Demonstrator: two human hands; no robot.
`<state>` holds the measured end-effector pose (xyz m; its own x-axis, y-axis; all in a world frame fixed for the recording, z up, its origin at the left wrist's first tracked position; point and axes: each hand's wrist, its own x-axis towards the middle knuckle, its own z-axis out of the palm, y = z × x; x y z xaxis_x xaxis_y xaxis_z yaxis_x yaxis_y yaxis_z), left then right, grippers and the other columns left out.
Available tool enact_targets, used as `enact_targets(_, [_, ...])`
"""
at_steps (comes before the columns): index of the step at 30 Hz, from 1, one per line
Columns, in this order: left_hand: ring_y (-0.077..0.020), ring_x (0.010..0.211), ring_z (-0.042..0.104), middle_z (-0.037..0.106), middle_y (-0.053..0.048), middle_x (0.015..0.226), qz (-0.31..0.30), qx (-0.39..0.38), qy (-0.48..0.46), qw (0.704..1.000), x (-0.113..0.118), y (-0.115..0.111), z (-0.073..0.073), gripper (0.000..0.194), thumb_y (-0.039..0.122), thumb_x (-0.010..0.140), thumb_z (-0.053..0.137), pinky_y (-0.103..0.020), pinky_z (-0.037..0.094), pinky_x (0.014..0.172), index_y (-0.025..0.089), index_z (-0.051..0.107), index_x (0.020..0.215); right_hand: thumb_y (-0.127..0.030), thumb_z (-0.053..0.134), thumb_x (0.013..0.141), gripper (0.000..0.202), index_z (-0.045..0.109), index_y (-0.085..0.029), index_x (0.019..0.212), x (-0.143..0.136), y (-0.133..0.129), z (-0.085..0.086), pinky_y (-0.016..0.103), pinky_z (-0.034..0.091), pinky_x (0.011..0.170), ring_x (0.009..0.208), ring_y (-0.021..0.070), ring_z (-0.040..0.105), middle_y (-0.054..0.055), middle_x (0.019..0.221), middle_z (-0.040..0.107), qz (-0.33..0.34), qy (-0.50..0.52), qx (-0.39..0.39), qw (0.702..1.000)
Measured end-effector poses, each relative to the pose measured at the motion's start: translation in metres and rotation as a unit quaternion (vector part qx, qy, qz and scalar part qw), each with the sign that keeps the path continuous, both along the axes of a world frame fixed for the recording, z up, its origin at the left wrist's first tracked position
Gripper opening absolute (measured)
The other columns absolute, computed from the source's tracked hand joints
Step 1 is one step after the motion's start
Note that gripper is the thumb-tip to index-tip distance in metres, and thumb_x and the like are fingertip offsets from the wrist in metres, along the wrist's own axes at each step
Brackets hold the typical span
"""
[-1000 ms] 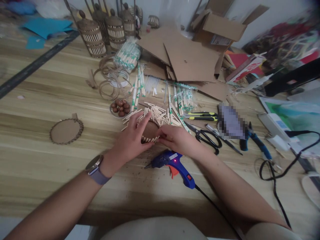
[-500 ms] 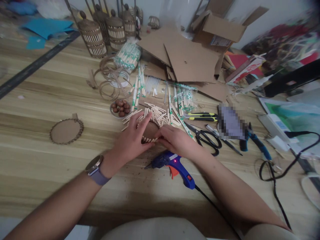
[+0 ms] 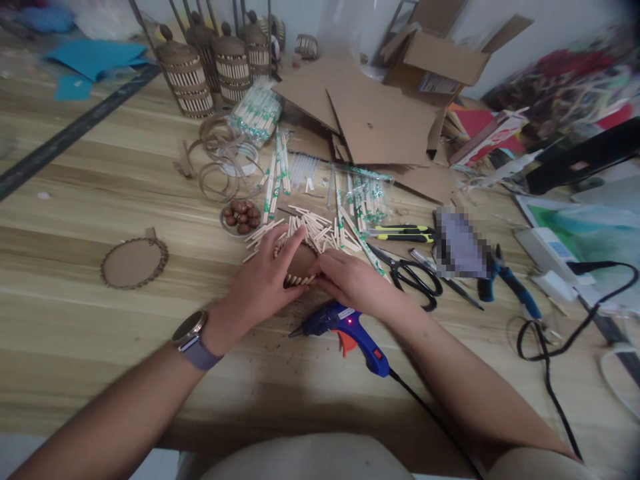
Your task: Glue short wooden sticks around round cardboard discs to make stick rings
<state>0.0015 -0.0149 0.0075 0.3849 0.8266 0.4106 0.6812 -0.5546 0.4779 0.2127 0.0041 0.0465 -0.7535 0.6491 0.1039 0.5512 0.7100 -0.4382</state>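
A round cardboard disc [image 3: 301, 260] has short wooden sticks standing in a row along its rim. My left hand [image 3: 265, 270], a watch on its wrist, curves around the disc's left side, with thumb and fingers gripping it. At the right part of the rim, the fingers of my right hand [image 3: 345, 277] are pinched together; they hide whether a stick is between them. Loose cut sticks [image 3: 315, 227] lie in a pile just behind the disc. Below my hands a blue glue gun [image 3: 357, 333] rests on its side, its red light on and its nozzle toward the left.
A bowl of brown nuts [image 3: 242, 217] stands behind my left hand. Black scissors [image 3: 417, 280], a yellow-black cutter [image 3: 403, 233] and blue pliers [image 3: 515, 287] lie right. Another edged disc [image 3: 134, 263] lies left. Cardboard sheets [image 3: 385, 127] and stick lanterns [image 3: 185, 80] are at the back.
Almost nothing differs. Both hands keep their hold at the disc, and the whole view has shifted very slightly.
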Motion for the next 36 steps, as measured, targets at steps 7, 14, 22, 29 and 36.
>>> enact_targets(7, [-0.0367, 0.144, 0.038, 0.034, -0.017, 0.150, -0.007, -0.013, -0.013, 1.000, -0.001, 0.000, 0.001, 0.101, 0.022, 0.076, 0.080, -0.057, 0.041, 0.115, 0.029, 0.020, 0.157, -0.027, 0.071, 0.091, 0.021, 0.059, -0.018, 0.105, 0.016, -0.020, 0.040, 0.029, 0.047, 0.066, 0.077, 0.0204, 0.063, 0.010, 0.103, 0.065, -0.111, -0.037, 0.007, 0.993])
enact_targets(14, [-0.0396, 0.147, 0.033, 0.028, -0.018, 0.155, 0.014, -0.037, -0.017, 0.999, 0.000, -0.001, 0.002, 0.108, 0.024, 0.071, 0.085, -0.059, 0.036, 0.119, 0.029, 0.020, 0.157, -0.036, 0.071, 0.089, 0.023, 0.056, -0.021, 0.078, 0.044, -0.072, 0.052, 0.027, 0.034, 0.055, 0.059, 0.0181, 0.058, 0.001, 0.071, 0.063, -0.211, -0.215, -0.172, 0.938])
enact_targets(22, [-0.0386, 0.145, 0.038, 0.030, -0.017, 0.154, 0.041, -0.028, -0.022, 0.999, 0.004, -0.001, -0.001, 0.107, 0.022, 0.071, 0.086, -0.056, 0.044, 0.115, 0.030, 0.021, 0.156, -0.023, 0.064, 0.070, 0.021, 0.044, -0.025, 0.076, 0.046, -0.088, 0.012, 0.025, 0.032, 0.050, 0.052, 0.0120, 0.042, -0.007, 0.062, 0.047, -0.292, 0.006, -0.307, 0.906])
enact_targets(29, [-0.0403, 0.147, 0.034, 0.031, -0.017, 0.154, 0.033, -0.026, -0.019, 0.999, 0.001, 0.000, -0.002, 0.110, 0.023, 0.070, 0.088, -0.058, 0.043, 0.115, 0.030, 0.019, 0.156, -0.036, 0.077, 0.065, 0.026, 0.059, -0.023, 0.078, 0.075, -0.075, 0.009, 0.025, 0.045, 0.056, 0.063, 0.0149, 0.053, -0.001, 0.071, 0.060, -0.361, 0.257, -0.397, 0.804])
enact_targets(36, [-0.0397, 0.146, 0.035, 0.031, -0.018, 0.153, 0.034, -0.018, -0.010, 0.999, 0.001, 0.001, -0.002, 0.112, 0.022, 0.069, 0.088, -0.058, 0.043, 0.114, 0.030, 0.018, 0.156, -0.054, 0.079, 0.071, 0.036, 0.074, -0.021, 0.085, 0.056, -0.055, -0.004, 0.030, 0.052, 0.061, 0.072, 0.0203, 0.064, 0.006, 0.082, 0.073, -0.338, 0.296, -0.367, 0.814])
